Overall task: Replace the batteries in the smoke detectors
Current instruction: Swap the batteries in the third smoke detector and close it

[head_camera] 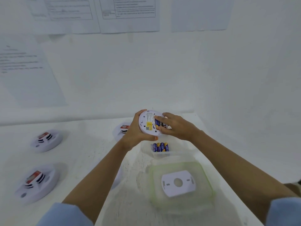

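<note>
Letters "EREA" on battery (161,124) (partly hidden), wall sheets (128,13) too blurred

You face a plain white wall (179,70), with printed sheets (128,13) taped along the top of the frame and another sheet (27,70) at left. A white counter (84,144) fills the lower frame, evenly lit.

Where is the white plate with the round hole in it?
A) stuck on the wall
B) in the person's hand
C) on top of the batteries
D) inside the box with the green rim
D: the white plate lies flat inside the green-rimmed box.
</note>
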Demonstrator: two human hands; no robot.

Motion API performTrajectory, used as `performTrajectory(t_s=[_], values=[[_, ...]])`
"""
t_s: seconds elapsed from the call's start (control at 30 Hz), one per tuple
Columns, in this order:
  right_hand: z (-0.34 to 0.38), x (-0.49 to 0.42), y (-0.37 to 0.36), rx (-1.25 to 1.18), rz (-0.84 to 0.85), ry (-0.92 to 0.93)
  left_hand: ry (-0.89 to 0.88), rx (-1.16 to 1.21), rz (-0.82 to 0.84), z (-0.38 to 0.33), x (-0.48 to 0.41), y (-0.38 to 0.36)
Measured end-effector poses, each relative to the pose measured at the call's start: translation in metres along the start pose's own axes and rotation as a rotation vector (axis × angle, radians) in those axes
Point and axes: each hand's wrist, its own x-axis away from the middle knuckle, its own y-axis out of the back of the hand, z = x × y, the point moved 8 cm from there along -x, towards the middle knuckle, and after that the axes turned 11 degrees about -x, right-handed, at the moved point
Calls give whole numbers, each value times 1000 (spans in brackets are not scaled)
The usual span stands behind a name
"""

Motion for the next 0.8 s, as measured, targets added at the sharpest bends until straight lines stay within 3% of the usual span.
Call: performTrajectory(t_s=[0.3, 0.57, 0.8], values=[[-18, -5, 8, -37, 16, 1, 19, 8, -40, 5, -11, -6], [-33, -14, 11, -564, -1, -135, 5, -37, -50, -6, -12, -5], [-27, -19, 22, -548, -14, -103, -6, -50, -53, -11, -11, -9]])
